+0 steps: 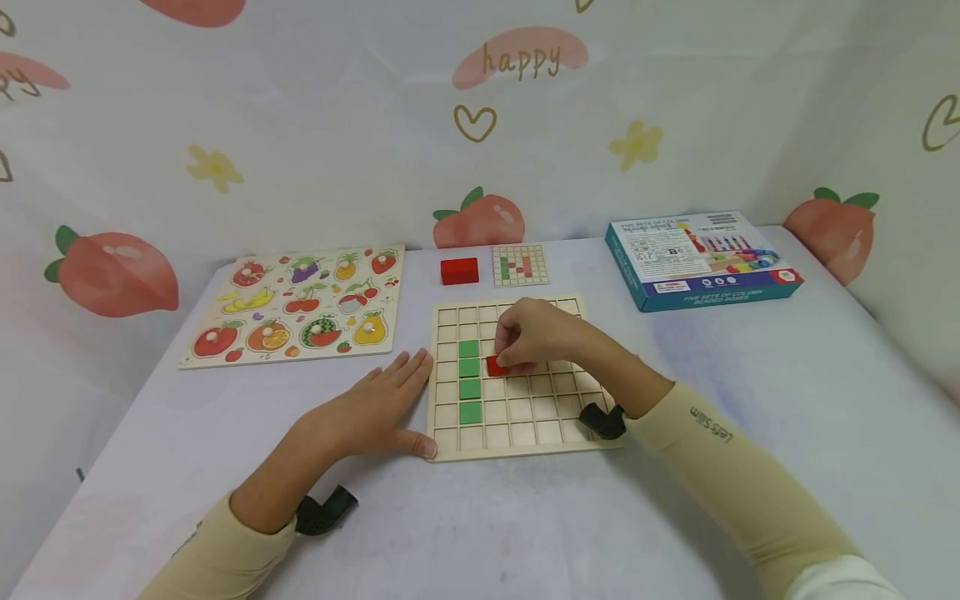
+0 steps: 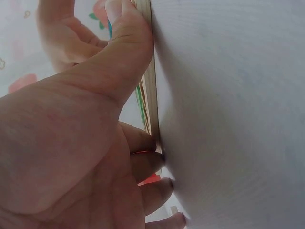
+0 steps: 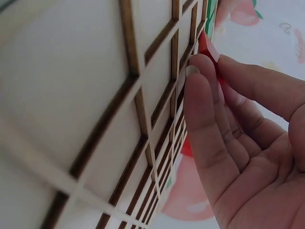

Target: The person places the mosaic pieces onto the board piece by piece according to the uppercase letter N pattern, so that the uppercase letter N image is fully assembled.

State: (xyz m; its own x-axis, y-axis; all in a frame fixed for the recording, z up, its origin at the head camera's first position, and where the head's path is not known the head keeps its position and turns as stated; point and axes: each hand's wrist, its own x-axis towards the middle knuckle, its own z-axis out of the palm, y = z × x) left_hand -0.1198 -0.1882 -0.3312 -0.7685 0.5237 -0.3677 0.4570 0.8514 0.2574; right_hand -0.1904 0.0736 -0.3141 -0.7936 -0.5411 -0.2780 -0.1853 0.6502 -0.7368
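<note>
A wooden grid board (image 1: 525, 452) lies flat on the table, with several green square tiles (image 1: 468, 389) set in one column near its left side. My right hand (image 1: 536, 333) is over the board and pinches a red tile (image 1: 495, 367) between thumb and fingers. In the right wrist view the red tile (image 3: 208, 50) stands tilted at the grid's surface. My left hand (image 1: 375, 408) rests at the board's left edge, fingers straight, thumb on the near left corner. Seen from the left wrist, its thumb (image 2: 128, 43) lies along the board's edge.
Behind the board stand a red block (image 1: 459, 271) and a small pattern card (image 1: 521, 265) with green and red squares. A fruit knob puzzle (image 1: 285, 308) lies at the left. At the back right is a teal and white box (image 1: 701, 258). Patterned cloth hangs behind the table.
</note>
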